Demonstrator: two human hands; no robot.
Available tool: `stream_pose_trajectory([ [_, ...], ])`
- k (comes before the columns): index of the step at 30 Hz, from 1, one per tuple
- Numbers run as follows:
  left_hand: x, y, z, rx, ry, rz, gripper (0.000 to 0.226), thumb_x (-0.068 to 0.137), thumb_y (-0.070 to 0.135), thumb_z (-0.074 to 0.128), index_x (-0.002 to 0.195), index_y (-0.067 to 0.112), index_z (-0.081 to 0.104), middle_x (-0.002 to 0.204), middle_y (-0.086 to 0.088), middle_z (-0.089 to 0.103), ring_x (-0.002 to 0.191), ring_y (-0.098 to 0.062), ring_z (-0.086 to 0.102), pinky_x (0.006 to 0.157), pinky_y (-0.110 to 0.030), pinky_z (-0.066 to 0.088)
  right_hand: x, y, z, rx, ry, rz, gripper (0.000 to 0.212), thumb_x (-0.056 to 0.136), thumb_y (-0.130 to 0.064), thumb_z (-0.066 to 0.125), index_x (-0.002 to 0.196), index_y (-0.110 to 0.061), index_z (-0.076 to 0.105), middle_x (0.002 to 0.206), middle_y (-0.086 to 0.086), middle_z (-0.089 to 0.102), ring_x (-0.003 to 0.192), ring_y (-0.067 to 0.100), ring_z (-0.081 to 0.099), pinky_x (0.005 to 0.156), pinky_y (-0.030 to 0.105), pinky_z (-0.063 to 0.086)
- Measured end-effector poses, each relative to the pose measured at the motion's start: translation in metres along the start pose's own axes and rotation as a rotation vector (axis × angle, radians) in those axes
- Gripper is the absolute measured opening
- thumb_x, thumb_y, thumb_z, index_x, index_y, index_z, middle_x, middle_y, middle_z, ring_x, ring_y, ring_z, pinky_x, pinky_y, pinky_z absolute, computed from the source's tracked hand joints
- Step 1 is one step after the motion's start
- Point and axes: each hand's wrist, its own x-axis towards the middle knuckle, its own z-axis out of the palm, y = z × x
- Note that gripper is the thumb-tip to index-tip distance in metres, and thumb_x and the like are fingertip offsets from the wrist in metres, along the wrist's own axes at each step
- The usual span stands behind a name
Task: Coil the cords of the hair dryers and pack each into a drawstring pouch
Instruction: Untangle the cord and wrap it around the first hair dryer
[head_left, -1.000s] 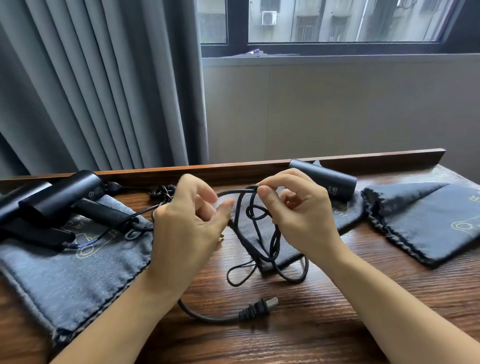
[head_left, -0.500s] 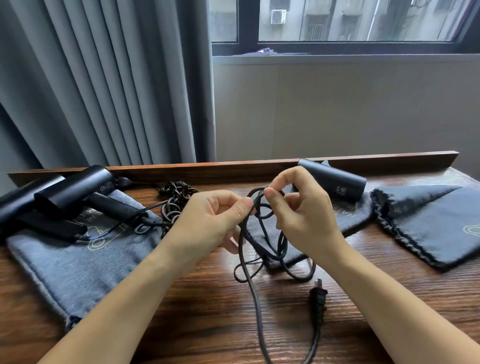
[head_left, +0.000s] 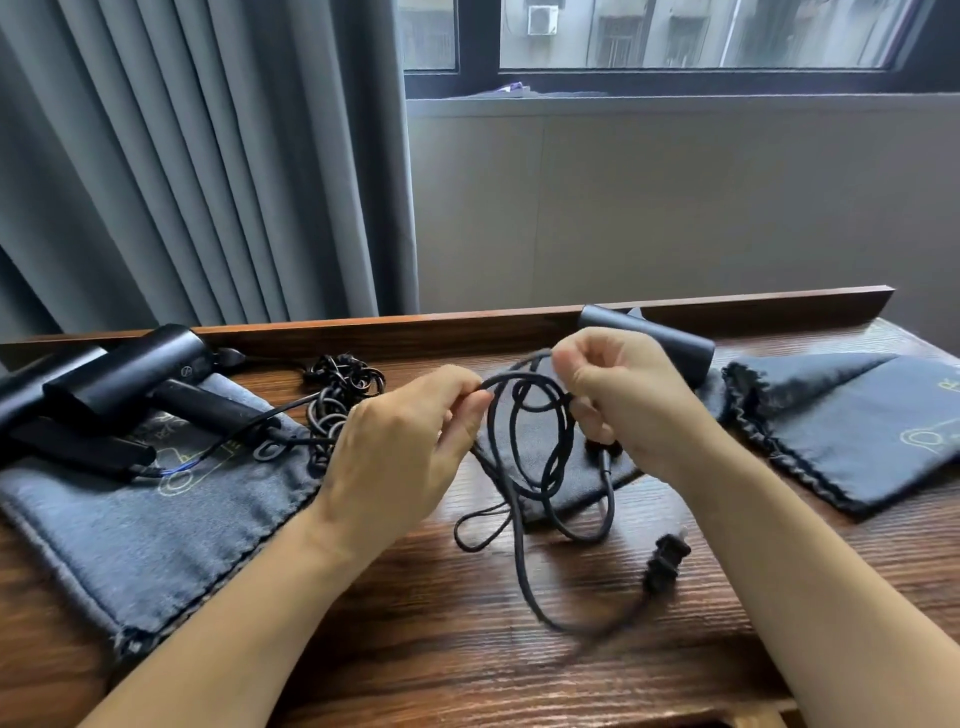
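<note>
We've got the floppy, springy black cord (head_left: 519, 545) pinched by left hand (head_left: 400, 447) and right hand (head_left: 618, 400), so grip the gathered loops up top.

I am making out very little lettering here. A small round emblem is showing on the barrel of the hair dryer (head_left: 130, 371) lying left of my left hand (head_left: 400, 447), too small to read. Yellow-green line drawings are showing on the pouch (head_left: 156, 519) under that dryer and on the far pouch (head_left: 883, 431) right of my right hand (head_left: 628, 400), where one character near the edge is looking like an "R". I am reading nothing else.
</note>
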Motion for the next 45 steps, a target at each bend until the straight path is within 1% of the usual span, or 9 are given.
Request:
stream_pose_trajectory([
  [4,0.000,-0.001,0.001,-0.185,-0.077,-0.104,0.017,0.106,0.031,0.056,0.100,0.016,0.063,0.073,0.014,0.067,0.058,-0.001,0.060,0.057,-0.015,0.045,0.002,-0.003,-0.012,0.253,0.032,0.039,0.032,0.098,0.004,0.045,0.070,-0.013,0.045,0.061,0.002,0.043,0.035,0.012,0.034,0.047,0.027,0.010],
  [11,0.000,-0.003,0.005,-0.222,-0.147,-0.120,0.019,0.105,0.036,0.049,0.106,0.020,0.059,0.074,0.006,0.063,0.058,-0.008,0.056,0.054,-0.016,0.040,0.000,-0.005,-0.024,-0.110,-0.150,-0.113,0.038,0.093,-0.048,0.069,0.080,-0.013,0.068,0.065,0.010,0.051,0.052,0.011,0.037,0.048,0.020,0.021],
  [14,0.000,-0.006,0.007,-0.192,-0.146,-0.076,0.022,0.107,0.039,0.047,0.110,0.021,0.059,0.075,0.009,0.063,0.062,-0.011,0.059,0.055,-0.026,0.047,0.000,-0.003,-0.019,-0.185,-0.091,-0.175,0.030,0.101,-0.034,0.062,0.084,-0.010,0.070,0.059,-0.001,0.057,0.050,0.010,0.045,0.047,0.016,0.030],
  [19,-0.001,-0.011,0.006,-0.208,-0.174,-0.079,0.013,0.108,0.036,0.049,0.110,0.027,0.058,0.077,0.011,0.063,0.063,-0.010,0.059,0.057,-0.024,0.048,0.007,-0.003,-0.028,0.161,-0.052,0.093,0.017,0.101,-0.013,0.054,0.091,-0.004,0.066,0.056,0.008,0.058,0.043,0.018,0.031,0.042,0.026,0.011],
  [23,0.000,-0.010,0.005,-0.195,-0.191,-0.058,0.013,0.106,0.035,0.051,0.111,0.027,0.059,0.077,0.014,0.063,0.064,-0.002,0.058,0.060,-0.010,0.041,0.006,-0.010,-0.036,0.531,-0.110,0.239,0.008,0.080,-0.020,0.058,0.081,-0.012,0.057,0.055,0.002,0.050,0.034,0.010,0.032,0.034,0.018,0.019],
  [27,0.000,-0.012,0.007,-0.183,-0.230,-0.058,0.016,0.107,0.039,0.049,0.112,0.028,0.059,0.077,0.015,0.063,0.066,-0.001,0.059,0.062,-0.017,0.046,0.009,-0.006,-0.032,0.393,-0.081,0.299,0.039,0.099,-0.041,0.052,0.090,-0.007,0.068,0.036,-0.005,0.028,0.024,0.005,0.022,0.033,0.013,0.008],
  [32,-0.001,-0.016,0.006,-0.185,-0.279,-0.098,0.019,0.106,0.039,0.047,0.109,0.026,0.061,0.075,0.013,0.067,0.064,0.002,0.059,0.062,-0.014,0.041,0.013,0.001,-0.038,0.711,-0.018,0.189,0.026,0.101,-0.015,0.046,0.093,-0.008,0.069,0.046,-0.006,0.034,0.039,0.008,0.017,0.039,0.020,0.010],
  [39,-0.002,-0.015,0.007,-0.206,-0.286,-0.095,0.016,0.106,0.039,0.048,0.107,0.028,0.060,0.076,0.013,0.067,0.068,-0.007,0.063,0.063,-0.024,0.050,0.016,0.003,-0.036,0.663,-0.065,0.277,0.043,0.107,-0.037,0.038,0.088,-0.011,0.066,0.032,-0.008,0.020,0.031,0.009,0.014,0.046,0.027,0.004],
  [45,-0.002,-0.012,0.006,-0.218,-0.307,-0.125,0.011,0.105,0.033,0.053,0.103,0.027,0.062,0.073,0.011,0.068,0.055,-0.008,0.055,0.054,-0.014,0.038,0.017,0.004,-0.038,1.007,-0.034,0.100,0.029,0.107,-0.018,0.039,0.089,-0.011,0.060,0.050,-0.008,0.036,0.053,0.011,0.034,0.051,0.021,0.031],
])
